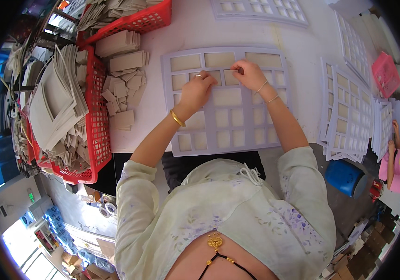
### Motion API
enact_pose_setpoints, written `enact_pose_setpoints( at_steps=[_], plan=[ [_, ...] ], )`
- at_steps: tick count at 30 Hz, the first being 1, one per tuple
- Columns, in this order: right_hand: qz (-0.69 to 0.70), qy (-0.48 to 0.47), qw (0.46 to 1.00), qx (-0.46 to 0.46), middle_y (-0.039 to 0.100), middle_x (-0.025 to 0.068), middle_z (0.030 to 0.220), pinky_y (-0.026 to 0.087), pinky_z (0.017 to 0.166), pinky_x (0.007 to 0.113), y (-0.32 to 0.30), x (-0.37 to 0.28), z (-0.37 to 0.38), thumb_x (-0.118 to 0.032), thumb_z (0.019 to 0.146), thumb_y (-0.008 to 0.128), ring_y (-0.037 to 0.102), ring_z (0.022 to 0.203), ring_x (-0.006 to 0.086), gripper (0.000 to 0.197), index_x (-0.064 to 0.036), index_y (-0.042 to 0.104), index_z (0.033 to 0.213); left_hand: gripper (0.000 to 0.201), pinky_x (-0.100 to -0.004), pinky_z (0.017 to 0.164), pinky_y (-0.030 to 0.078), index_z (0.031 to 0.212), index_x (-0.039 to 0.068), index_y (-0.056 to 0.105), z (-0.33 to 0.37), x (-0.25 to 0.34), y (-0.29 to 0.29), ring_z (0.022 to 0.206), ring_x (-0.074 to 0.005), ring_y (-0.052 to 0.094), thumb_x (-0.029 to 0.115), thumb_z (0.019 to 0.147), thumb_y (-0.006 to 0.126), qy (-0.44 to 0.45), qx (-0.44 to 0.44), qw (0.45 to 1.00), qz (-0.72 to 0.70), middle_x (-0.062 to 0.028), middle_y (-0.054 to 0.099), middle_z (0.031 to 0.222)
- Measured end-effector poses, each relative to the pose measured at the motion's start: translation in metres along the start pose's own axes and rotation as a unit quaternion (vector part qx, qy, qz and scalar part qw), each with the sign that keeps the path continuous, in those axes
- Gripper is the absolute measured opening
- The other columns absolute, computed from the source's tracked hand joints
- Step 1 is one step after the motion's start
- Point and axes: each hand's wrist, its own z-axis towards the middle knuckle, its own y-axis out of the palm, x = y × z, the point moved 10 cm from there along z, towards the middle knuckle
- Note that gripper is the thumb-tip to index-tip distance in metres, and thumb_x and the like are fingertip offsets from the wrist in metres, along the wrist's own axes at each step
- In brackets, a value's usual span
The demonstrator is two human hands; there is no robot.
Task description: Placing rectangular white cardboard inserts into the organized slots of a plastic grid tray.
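A white lattice panel (233,97) with beige rectangles in its openings lies on the table before me, apparently stacked on others. Over its upper left part rests my left hand (197,91), fingers bent and drawn together; anything in them is hidden. My right hand (250,74) is closed in a pinch at the upper middle of the panel. Between its thumb and finger shows a small dark piece (240,70), too small to name. The two hands are a short way apart.
Left of the panel lie loose beige cardboard pieces (124,86). Red perforated baskets (99,119) of cardboard stand at the left and far left. More lattice panels (349,112) are stacked at the right, near a blue barrel (345,178). A co-worker in pink (399,170) is at far right.
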Motion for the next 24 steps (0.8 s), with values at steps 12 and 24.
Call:
enact_pose_setpoints(
  at_steps=[12, 24],
  plan=[
    [-0.253, -0.205, 0.939, 0.106, 0.061, 0.0053, 0.098, 0.047, 0.073, 0.037, 0.009, -0.052, -0.037, -0.009, 0.077, 0.063, 0.060, 0.084, 0.0230, 0.011, -0.0093, 0.065, 0.088, 0.014, -0.0367, 0.066, 0.050, 0.088, 0.008, 0.064, -0.082, -0.015, -0.073, 0.081, -0.0294, 0.061, -0.003, 0.079, 0.060, -0.080, 0.138, 0.986, -0.044, -0.0088, 0.061, 0.094],
    [-0.349, -0.158, 0.924, 0.020, 0.061, 0.0046, 0.089, 0.044, 0.081, 0.039, 0.035, -0.062, -0.042, -0.006, 0.072, 0.058, 0.059, 0.091, 0.0251, 0.015, -0.0087, 0.066, 0.083, 0.015, -0.0390, 0.077, 0.047, 0.093, 0.007, 0.063, -0.234, -0.111, -0.174, 0.091, -0.0306, 0.058, 0.003, 0.079, 0.063, -0.302, 0.262, 0.898, 0.181, -0.0105, 0.060, 0.098]
  ],
)
